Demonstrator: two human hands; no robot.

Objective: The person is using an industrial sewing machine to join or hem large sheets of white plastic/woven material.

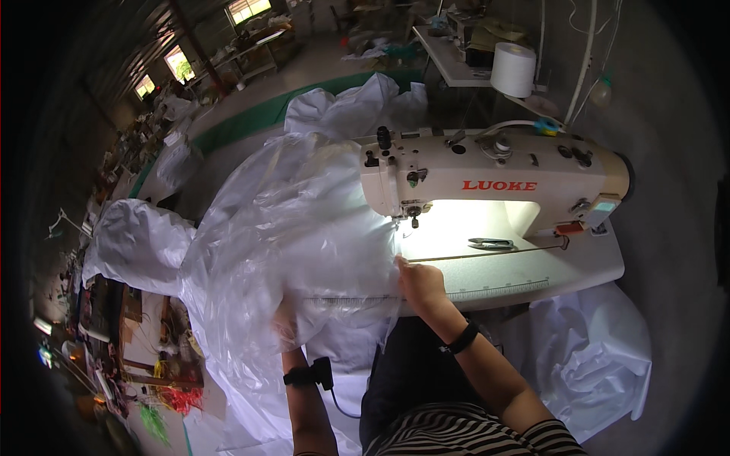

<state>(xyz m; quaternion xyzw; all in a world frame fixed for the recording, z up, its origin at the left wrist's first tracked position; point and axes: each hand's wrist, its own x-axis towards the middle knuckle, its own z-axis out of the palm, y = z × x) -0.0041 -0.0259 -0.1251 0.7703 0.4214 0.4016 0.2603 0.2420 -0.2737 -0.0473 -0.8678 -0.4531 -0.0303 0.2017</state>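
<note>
A large translucent white plastic sheet (304, 220) spreads over the left of the sewing table and hangs down its near side. Its right edge runs up to the needle area (399, 226) of a white sewing machine (449, 167), whose lamp lights the bed. My right hand (423, 286) pinches that edge just in front of the needle, fingers closed. Under a layer of the sheet lies my left hand (286, 323), seen only dimly, its fingers blurred and mostly hidden. Small thread snips (491, 244) rest on the machine bed to the right.
A ruler scale (498, 290) runs along the table's near edge. White sheeting (589, 349) hangs in folds at the right, and more is bunched behind the machine (357, 102). A white thread cone (513, 70) stands at the back right. Cluttered scraps (163, 357) lie at left.
</note>
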